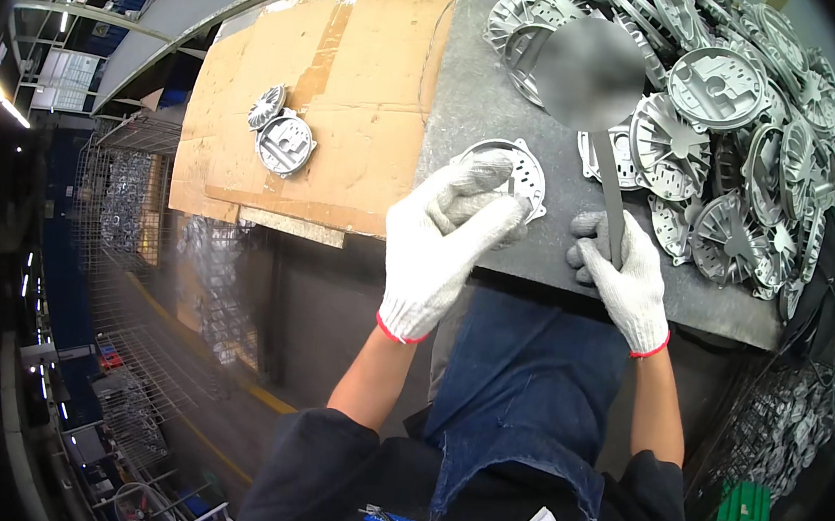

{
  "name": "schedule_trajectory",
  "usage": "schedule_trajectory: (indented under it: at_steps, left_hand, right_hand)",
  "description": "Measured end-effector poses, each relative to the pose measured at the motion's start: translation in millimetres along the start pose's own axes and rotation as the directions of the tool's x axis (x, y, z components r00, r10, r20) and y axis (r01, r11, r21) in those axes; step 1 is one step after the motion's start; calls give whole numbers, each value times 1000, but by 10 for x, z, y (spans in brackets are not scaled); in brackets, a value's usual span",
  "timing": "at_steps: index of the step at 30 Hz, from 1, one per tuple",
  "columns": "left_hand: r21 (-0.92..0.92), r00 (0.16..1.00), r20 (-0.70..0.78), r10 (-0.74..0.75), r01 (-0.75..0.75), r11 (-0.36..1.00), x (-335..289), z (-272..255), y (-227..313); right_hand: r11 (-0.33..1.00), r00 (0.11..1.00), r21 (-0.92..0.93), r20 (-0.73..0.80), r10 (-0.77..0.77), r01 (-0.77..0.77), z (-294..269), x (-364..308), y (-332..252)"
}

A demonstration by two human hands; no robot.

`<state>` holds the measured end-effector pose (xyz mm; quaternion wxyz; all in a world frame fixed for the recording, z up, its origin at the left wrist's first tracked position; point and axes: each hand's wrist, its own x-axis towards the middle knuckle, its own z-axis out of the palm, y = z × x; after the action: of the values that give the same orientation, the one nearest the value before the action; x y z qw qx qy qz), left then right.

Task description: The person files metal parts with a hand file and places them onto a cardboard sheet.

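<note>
Both of my hands wear white knitted gloves with red cuffs. My left hand (pixel 456 224) is closed on the near left edge of a round silver metal casting (pixel 528 179), which has a raised rim and small holes. The fingers cover much of that casting. In my right hand (pixel 627 281) is a flat, narrow grey metal bar (pixel 610 184), perhaps a file, gripped by its lower end between thumb and fingers. It points away from me, and its far end runs into a blurred round patch. The bar and the casting are apart.
A heap of similar castings (pixel 720 89) covers the right of the grey tabletop (pixel 476 75). Two castings (pixel 285 143) lie on the cardboard sheet (pixel 356 64) at left. Wire cages (pixel 133 183) stand beyond the table's left; a green crate (pixel 743 508) sits low at right.
</note>
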<state>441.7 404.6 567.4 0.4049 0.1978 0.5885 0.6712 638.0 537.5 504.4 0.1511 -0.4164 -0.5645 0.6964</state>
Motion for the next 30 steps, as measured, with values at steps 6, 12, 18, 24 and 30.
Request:
schedule_trajectory:
  at_steps: [6, 12, 18, 24, 30]
  left_hand:
    - [-19, 1000, -21, 15, -15, 1000, -57, 133, 24]
    - [-72, 996, -37, -76, 73, 995, -104, 148, 55]
    - [-10, 997, -77, 17, -18, 1000, -174, 183, 106]
    - [38, 987, -97, 129, -126, 991, 48, 177, -30]
    - [443, 955, -1, 297, -266, 856, 781, -48, -449]
  right_hand:
    - [999, 1000, -25, 3, -25, 25, 21, 16, -13]
    - [999, 1000, -22, 2, -30, 30, 12, 33, -6]
    - [999, 1000, -38, -14, -19, 18, 23, 28, -37]
    - [997, 1000, -79, -19, 14, -16, 30, 0, -110]
    - [999, 999, -36, -30, -40, 39, 1, 24, 14]
